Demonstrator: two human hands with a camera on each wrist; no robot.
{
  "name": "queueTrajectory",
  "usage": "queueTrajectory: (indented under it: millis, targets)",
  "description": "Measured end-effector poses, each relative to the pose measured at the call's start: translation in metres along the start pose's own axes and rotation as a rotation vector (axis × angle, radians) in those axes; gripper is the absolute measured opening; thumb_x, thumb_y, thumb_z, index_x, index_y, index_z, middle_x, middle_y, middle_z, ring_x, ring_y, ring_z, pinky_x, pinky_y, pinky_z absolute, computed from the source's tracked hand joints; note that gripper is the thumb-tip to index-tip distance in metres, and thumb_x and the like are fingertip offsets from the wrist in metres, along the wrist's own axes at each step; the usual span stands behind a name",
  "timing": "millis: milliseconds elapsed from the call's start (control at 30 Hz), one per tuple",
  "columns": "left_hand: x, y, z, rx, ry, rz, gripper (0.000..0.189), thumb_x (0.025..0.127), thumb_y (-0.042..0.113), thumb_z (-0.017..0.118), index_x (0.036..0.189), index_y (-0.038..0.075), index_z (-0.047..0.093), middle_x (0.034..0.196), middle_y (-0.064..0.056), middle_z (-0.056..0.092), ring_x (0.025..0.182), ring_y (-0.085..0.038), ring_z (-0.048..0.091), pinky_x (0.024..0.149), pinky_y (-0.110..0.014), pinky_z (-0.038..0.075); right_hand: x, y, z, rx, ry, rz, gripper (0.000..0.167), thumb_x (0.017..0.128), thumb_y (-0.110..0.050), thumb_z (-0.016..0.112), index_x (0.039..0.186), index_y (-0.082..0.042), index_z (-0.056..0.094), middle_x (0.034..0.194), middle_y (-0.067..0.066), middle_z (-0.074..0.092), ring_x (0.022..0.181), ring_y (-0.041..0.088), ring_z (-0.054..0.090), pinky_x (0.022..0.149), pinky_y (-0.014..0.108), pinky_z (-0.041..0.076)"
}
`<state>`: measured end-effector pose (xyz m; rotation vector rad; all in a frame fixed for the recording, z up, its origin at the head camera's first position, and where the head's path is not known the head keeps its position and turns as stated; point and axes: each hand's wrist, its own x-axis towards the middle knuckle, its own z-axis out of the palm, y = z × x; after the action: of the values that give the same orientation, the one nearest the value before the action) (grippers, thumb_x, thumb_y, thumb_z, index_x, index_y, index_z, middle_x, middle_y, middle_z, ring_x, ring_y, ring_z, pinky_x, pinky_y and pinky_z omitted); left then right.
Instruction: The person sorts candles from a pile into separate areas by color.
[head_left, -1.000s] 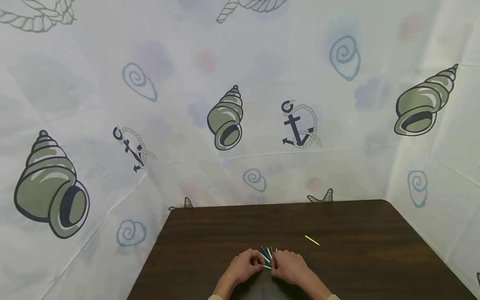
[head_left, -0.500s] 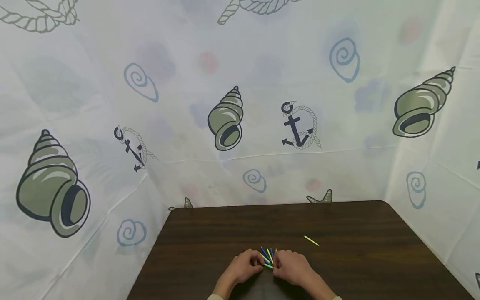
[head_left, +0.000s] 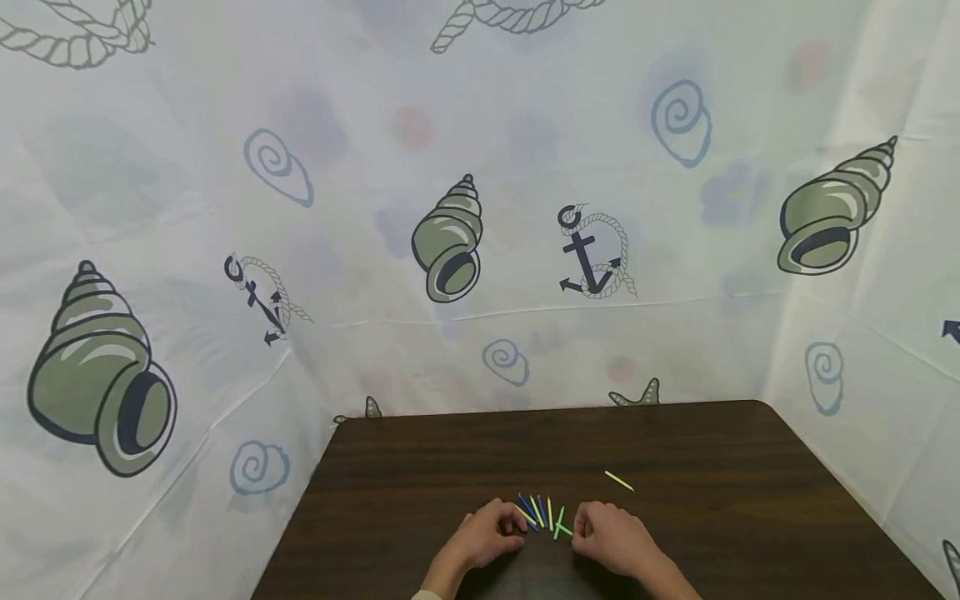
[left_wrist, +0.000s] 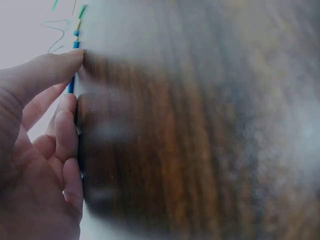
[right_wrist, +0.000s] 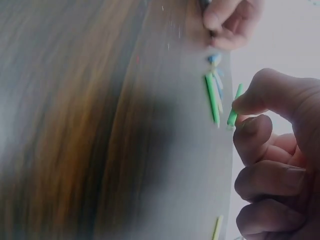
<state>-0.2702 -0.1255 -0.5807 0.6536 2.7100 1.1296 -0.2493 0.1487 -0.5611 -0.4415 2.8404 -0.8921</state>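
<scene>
Several thin blue and yellow sticks lie fanned out on the dark table, among them a blue stick (head_left: 543,510) and a yellow stick (head_left: 550,513). My left hand (head_left: 487,535) rests at the left end of the fan, fingers loosely bent, thumb apart from the forefinger. In the left wrist view, a blue stick (left_wrist: 70,87) shows behind its fingers. Between thumb and forefinger my right hand (head_left: 613,537) pinches a short green stick (right_wrist: 239,91). Another green stick (head_left: 558,523) lies on the table just left of it, and the two overlap in the head view.
A single yellow stick (head_left: 619,481) lies farther back on the table (head_left: 420,458), right of the fan. White cloth (head_left: 375,358) printed with shells and anchors hangs behind the table and along both sides.
My right hand has moved right, away from the fan, bringing the pinched green stick along. The other green stick and more of the fan now show. My left hand stays nearly still.
</scene>
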Motion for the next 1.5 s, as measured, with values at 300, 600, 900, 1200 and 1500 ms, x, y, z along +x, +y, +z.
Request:
queueTrajectory:
  millis: [300, 600, 900, 1200, 1500]
  targets:
    - [0.013, -0.022, 0.009, -0.029, -0.026, 0.006, 0.015, 0.09, 0.027, 0.085, 0.095, 0.029, 0.071, 0.09, 0.011, 0.056, 0.08, -0.002, 0.052, 0.081, -0.04, 0.027, -0.011, 0.032, -0.02, 0.052, 0.016, 0.254, 0.015, 0.094, -0.024, 0.078, 0.089, -0.017, 0.065, 0.081, -0.003, 0.064, 0.067, 0.018, 0.056, 0.061, 0.037, 0.041]
    - [0.011, -0.024, 0.006, -0.03, -0.056, 0.005, 0.013, 0.092, 0.027, 0.084, 0.097, 0.031, 0.072, 0.091, 0.012, 0.055, 0.081, -0.002, 0.051, 0.082, -0.04, 0.027, -0.023, 0.069, -0.046, 0.077, 0.054, 0.384, 0.025, 0.093, -0.026, 0.074, 0.076, -0.016, 0.06, 0.07, -0.002, 0.055, 0.062, 0.016, 0.046, 0.062, 0.038, 0.035]
    - [0.002, -0.008, -0.004, -0.012, -0.1, 0.032, 0.013, 0.097, 0.022, 0.08, 0.106, 0.018, 0.072, 0.096, 0.004, 0.055, 0.083, -0.004, 0.048, 0.081, -0.041, 0.024, -0.025, 0.084, -0.058, 0.07, 0.075, 0.434, 0.021, 0.094, -0.027, 0.07, 0.079, -0.016, 0.06, 0.074, -0.001, 0.055, 0.068, 0.019, 0.05, 0.067, 0.044, 0.038]
    - [0.003, -0.002, -0.002, -0.02, -0.079, 0.009, 0.01, 0.096, 0.02, 0.082, 0.103, 0.02, 0.074, 0.096, 0.002, 0.057, 0.082, -0.004, 0.048, 0.081, -0.04, 0.025, -0.026, 0.087, -0.06, 0.082, 0.087, 0.465, 0.035, 0.095, -0.028, 0.07, 0.066, -0.021, 0.052, 0.063, -0.005, 0.045, 0.062, 0.016, 0.043, 0.067, 0.043, 0.034]
    - [0.01, -0.006, -0.005, -0.104, -0.077, -0.026, 0.007, 0.099, 0.019, 0.079, 0.096, 0.013, 0.075, 0.093, 0.005, 0.062, 0.082, -0.005, 0.054, 0.083, -0.036, 0.045, -0.029, 0.09, -0.059, 0.12, 0.096, 0.467, 0.037, 0.094, -0.027, 0.072, 0.064, -0.022, 0.051, 0.062, -0.007, 0.042, 0.06, 0.014, 0.04, 0.062, 0.039, 0.033]
